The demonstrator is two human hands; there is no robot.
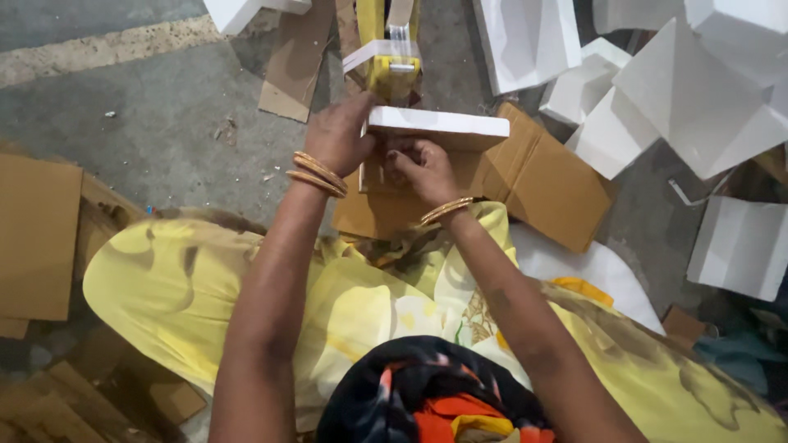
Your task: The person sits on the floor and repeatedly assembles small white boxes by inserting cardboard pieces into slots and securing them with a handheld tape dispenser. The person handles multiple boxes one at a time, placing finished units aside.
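A white foam slab point(439, 125) rests on a brown cardboard piece point(533, 176) on the floor in front of me. My left hand point(338, 135) grips the slab's left end, fingers curled over its edge. My right hand point(423, 168) sits just below the slab, fingers bent against its underside and the cardboard. Gold bangles ring both wrists. A yellow tape dispenser point(387, 61) with a clear blade guard lies just beyond the slab. My yellow patterned garment point(189, 287) covers my lap.
Several white foam blocks point(698, 98) are heaped at the upper right, one more point(743, 246) at the right edge. Flat cardboard sheets point(37, 234) lie at the left and a scrap point(291, 70) at the top. Grey concrete floor point(148, 115) spreads at the upper left.
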